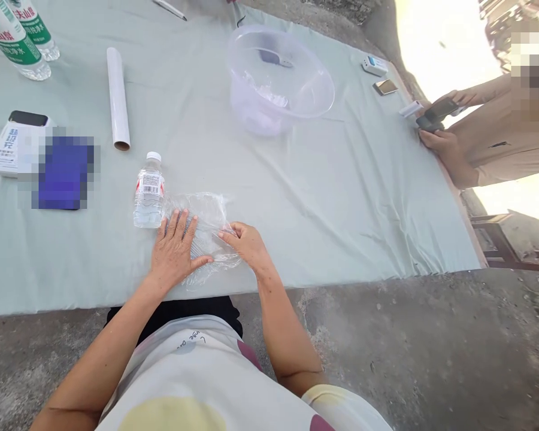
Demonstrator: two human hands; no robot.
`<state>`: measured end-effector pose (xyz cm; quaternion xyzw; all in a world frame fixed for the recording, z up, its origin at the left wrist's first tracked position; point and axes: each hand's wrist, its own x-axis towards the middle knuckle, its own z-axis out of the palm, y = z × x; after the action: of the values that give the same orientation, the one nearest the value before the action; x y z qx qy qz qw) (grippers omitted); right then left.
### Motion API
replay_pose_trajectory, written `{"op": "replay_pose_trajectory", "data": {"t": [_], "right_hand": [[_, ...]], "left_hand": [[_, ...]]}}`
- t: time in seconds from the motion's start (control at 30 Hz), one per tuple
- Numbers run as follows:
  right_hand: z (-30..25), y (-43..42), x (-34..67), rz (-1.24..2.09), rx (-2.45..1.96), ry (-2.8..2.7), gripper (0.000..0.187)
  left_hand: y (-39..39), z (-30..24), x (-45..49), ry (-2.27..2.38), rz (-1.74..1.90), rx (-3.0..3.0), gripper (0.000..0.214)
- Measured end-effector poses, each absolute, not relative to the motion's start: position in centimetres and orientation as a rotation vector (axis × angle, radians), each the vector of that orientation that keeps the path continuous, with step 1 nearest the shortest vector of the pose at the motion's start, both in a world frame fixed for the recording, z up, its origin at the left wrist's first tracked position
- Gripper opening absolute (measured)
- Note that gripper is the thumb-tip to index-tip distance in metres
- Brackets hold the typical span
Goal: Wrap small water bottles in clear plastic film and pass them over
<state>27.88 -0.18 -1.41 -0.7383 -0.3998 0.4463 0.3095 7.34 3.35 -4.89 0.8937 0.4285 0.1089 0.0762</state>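
Note:
A crumpled sheet of clear plastic wrap (206,218) lies on the pale green cloth (323,197) near its front edge. My left hand (175,248) lies flat on the wrap with its fingers spread, holding it down. My right hand (245,242) pinches the wrap's right edge between thumb and fingers. A small clear water bottle (148,191) with a white cap stands upright just left of the wrap, close to my left fingertips.
A roll of wrap (117,99) lies at the back left, a clear plastic basin (281,81) at the back middle. Two larger bottles (20,36) lie at the far left corner, with a white box (9,146) nearby. Another person (485,137) sits at the right edge holding a phone.

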Motion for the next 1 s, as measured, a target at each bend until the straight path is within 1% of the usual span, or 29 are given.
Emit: {"op": "replay_pose_trajectory", "data": {"t": [0.03, 0.1, 0.17, 0.23, 0.3, 0.4, 0.5, 0.57, 0.6, 0.67, 0.8, 0.87, 0.93, 1.0], "right_hand": [[-1.3, -0.2, 27.8, 1.216, -1.91, -1.045, 0.028], [-1.0, -0.8, 28.3, 1.255, -1.805, -0.936, 0.028], [-0.8, -1.6, 29.2, 1.309, -1.66, -0.758, 0.033], [-0.6, -2.4, 30.0, 1.391, -1.542, -0.581, 0.042], [-0.7, -3.1, 30.5, 1.433, -1.517, -0.465, 0.049], [-0.9, -3.3, 30.4, 1.471, -1.54, -0.44, 0.052], [-1.3, -2.7, 29.8, 1.553, -1.577, -0.542, 0.063], [-1.7, -2.0, 29.9, 1.542, -1.638, -0.655, 0.057], [-1.8, -1.6, 30.3, 1.488, -1.681, -0.69, 0.052], [-2.1, -1.1, 31.7, 1.272, -1.779, -0.671, 0.044], [-2.2, -2.6, 34.8, 0.77, -1.909, -0.486, 0.041], [-2.1, -4.7, 34.6, 0.578, -1.943, -0.516, 0.038], [-2.2, -7.0, 33.0, 0.413, -1.943, -0.747, 0.037], [-2.6, -8.8, 30.6, 0.304, -1.878, -1.155, 0.041]], "left_hand": [[3.4, -4.9, 7.2, 1.28, 0.322, 2.676, 0.1], [3.5, -4.8, 6.9, 1.263, 0.309, 2.676, 0.099], [3.6, -4.8, 6.8, 1.244, 0.296, 2.689, 0.098], [3.7, -4.9, 6.6, 1.232, 0.299, 2.699, 0.099], [3.8, -5.0, 6.6, 1.227, 0.314, 2.699, 0.1], [3.8, -5.1, 6.6, 1.214, 0.331, 2.686, 0.1], [3.8, -5.1, 6.5, 1.199, 0.325, 2.683, 0.102], [3.8, -5.0, 6.4, 1.202, 0.313, 2.689, 0.103], [3.8, -5.0, 6.3, 1.202, 0.307, 2.692, 0.103], [3.8, -5.0, 6.0, 1.193, 0.3, 2.695, 0.102], [3.9, -4.9, 5.8, 1.17, 0.307, 2.659, 0.101], [3.9, -4.9, 5.8, 1.168, 0.306, 2.634, 0.1], [3.9, -4.8, 5.9, 1.171, 0.296, 2.626, 0.099], [3.9, -4.7, 6.0, 1.172, 0.278, 2.633, 0.1]]}}
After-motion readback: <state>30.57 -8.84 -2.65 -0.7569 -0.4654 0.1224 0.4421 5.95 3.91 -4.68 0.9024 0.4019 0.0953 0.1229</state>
